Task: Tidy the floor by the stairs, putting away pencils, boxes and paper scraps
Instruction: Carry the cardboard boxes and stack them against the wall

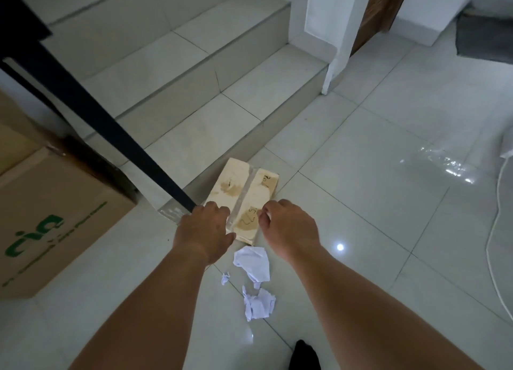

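Both arms reach forward over the floor. Left hand (204,231) covers the near left corner of the box (244,186); its fingers bend down out of sight, so a grip cannot be confirmed. Right hand (288,228) hovers at the near right edge, fingers loosely curled, holding nothing. Box lies against the lowest stair (200,145). Paper scraps (254,263) lie just behind it.

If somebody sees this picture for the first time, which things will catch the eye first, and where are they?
The left hand and the right hand reach down to a small taped box on the floor at the foot of the stairs; whether they grip it is unclear. White paper scraps lie on the tiles nearer the camera, and a large cardboard box with green print stands at the left.
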